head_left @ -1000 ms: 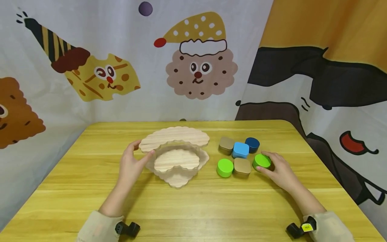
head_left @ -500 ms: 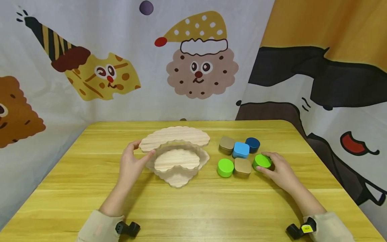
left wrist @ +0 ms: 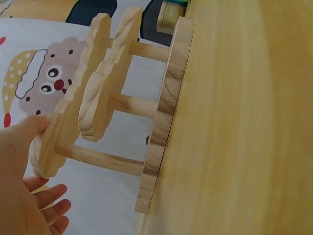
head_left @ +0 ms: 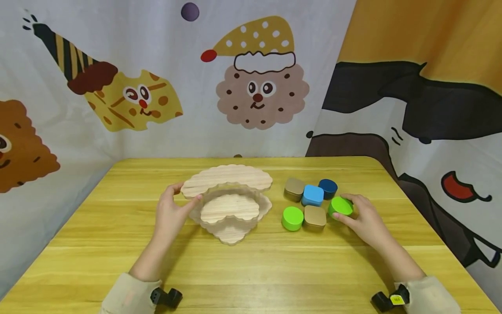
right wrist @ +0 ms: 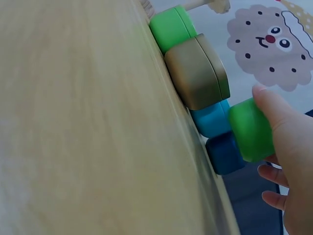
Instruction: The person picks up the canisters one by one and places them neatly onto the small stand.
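A wooden tiered stand (head_left: 227, 178) with scalloped shelves stands on the table, its tiers joined by round posts (left wrist: 105, 160). My left hand (head_left: 168, 218) pinches the left end of its top shelf, thumb above and index finger beneath. On the right, my right hand (head_left: 362, 222) grips a small round green tin (head_left: 340, 206) between thumb and fingers. In the right wrist view that green tin (right wrist: 250, 129) is off the table and tilted. Beside it on the table are another green tin (head_left: 292, 218), two gold-brown square tins (head_left: 315, 217), a light blue tin (head_left: 313, 195) and a dark blue tin (head_left: 328, 189).
The wooden table (head_left: 251, 274) has its far edge against a curtain (head_left: 157, 43) printed with cartoon snacks. The grouped tins stand to the right of the stand, close together, some touching. A black camera is strapped to each wrist.
My right hand has risen slightly with the green tin, which now tilts and is off the table. The left hand and the stand have stayed in place.
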A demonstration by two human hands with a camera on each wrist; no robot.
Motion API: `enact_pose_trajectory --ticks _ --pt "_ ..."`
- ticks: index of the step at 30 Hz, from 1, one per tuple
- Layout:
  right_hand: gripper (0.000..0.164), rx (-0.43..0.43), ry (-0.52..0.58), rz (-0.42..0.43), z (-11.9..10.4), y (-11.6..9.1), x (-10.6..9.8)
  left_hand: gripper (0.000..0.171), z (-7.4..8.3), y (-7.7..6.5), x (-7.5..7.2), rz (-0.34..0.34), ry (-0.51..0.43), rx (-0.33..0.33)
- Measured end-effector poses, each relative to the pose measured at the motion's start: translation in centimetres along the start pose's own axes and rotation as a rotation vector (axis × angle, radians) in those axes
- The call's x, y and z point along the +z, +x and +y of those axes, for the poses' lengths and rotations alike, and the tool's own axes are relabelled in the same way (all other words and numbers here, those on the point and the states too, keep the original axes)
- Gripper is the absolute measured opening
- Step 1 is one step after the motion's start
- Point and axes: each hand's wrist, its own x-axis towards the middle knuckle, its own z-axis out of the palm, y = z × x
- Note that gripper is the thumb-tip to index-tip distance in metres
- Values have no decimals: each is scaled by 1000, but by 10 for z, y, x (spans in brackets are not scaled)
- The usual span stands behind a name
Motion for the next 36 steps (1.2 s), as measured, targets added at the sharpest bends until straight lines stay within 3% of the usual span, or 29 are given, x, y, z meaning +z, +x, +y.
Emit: enact_pose_trajectory --ticks 17,36 --pt "57 -18 68 66 -37 9 -12 73 1 -1 -1 -12 -21 -15" --pt "56 -59 177 101 -91 31 -10 70 1 0 0 8 -1 -6"
